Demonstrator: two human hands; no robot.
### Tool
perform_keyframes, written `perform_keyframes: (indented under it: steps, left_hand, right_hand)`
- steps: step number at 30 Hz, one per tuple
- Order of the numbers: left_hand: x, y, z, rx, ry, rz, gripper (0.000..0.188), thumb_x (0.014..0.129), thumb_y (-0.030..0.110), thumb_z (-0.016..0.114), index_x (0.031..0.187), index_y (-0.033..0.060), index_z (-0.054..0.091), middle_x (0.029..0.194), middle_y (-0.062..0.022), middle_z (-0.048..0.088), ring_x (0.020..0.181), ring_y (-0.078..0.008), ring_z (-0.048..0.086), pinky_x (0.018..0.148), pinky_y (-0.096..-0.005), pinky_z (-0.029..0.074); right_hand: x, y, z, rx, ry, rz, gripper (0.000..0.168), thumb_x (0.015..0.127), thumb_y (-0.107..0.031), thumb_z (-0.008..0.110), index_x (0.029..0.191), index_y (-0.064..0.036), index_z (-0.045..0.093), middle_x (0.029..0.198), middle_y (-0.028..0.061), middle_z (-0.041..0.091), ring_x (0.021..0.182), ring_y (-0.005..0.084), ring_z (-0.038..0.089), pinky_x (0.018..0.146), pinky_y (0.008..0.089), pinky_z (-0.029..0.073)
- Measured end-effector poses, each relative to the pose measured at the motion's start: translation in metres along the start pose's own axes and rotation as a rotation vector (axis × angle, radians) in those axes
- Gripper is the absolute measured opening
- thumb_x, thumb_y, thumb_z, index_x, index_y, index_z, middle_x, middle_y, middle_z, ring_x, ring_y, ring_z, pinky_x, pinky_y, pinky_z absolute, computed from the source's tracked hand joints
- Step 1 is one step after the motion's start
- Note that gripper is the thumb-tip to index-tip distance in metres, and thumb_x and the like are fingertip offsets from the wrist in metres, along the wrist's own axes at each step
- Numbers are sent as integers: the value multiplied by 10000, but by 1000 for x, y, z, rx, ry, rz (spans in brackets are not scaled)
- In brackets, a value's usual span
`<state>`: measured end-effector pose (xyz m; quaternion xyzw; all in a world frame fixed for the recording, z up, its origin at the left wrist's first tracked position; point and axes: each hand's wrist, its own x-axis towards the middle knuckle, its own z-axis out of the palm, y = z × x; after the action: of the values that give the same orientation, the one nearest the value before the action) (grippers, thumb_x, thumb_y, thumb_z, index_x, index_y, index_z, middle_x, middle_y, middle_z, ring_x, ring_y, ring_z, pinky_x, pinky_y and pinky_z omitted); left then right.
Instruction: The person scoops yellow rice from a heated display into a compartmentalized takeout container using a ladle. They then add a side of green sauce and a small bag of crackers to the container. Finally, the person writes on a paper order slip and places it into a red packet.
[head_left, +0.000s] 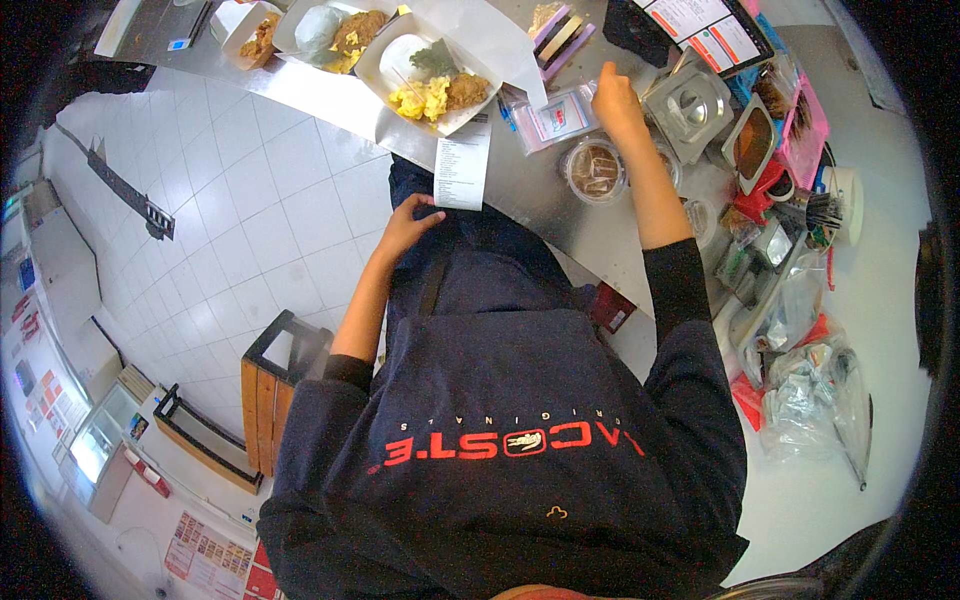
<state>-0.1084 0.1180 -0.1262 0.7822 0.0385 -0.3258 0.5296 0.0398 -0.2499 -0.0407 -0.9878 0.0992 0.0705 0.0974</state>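
My left hand pinches the lower left corner of a printed paper receipt, which hangs over the counter's front edge. Just above it sits an open paper food box with white rice, scrambled egg, fried chicken and a green leaf. My right hand reaches over the counter with its fingers curled, beside a clear pack of plastic bags. Whether it grips anything is hidden. Below that hand stands a round clear tub with brown contents.
Two more food boxes, one with rice and a smaller one, line the steel counter. On the right are a lidded steel container, a pink basket and plastic bags. Wooden furniture stands at lower left.
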Motion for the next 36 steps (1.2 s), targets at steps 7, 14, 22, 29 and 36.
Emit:
perform_keyframes:
  steps: [7,14,22,29,36]
  left_hand:
    - [-16,11,-8,510,118,56,462,742,283,721,1085,22,555,1085,-158,596,1030,-300,572,889,-382,450]
    - [-21,84,-6,241,103,225,400,776,228,703,1084,17,559,1031,-134,605,977,-265,586,840,-364,468]
    - [-12,217,39,-126,241,680,380,779,157,722,1081,0,554,914,-92,628,815,-151,612,711,-272,489]
    - [22,175,34,-217,-219,295,310,829,170,674,1048,-26,579,911,-76,636,807,-128,600,735,-266,478]
    - [-15,150,37,-156,-135,167,299,867,205,628,1067,-13,578,839,-73,640,756,-129,607,710,-262,481]
  right_hand:
    - [-15,-14,-26,-98,174,-88,114,828,-45,507,927,10,513,884,244,628,807,417,627,689,492,515]
    - [-37,-22,-76,77,272,-65,201,788,-129,652,897,-8,534,838,181,646,717,316,652,579,417,512]
    - [-95,-38,-99,1095,-358,-141,348,704,-211,795,925,-62,572,832,-2,589,581,13,486,436,181,381]
    - [-68,-17,-78,969,-203,-28,285,750,-193,757,924,-70,567,863,8,622,592,44,497,461,190,395]
    - [-30,3,-41,335,394,-250,165,802,-64,615,954,-28,559,779,176,647,737,347,639,619,435,495]
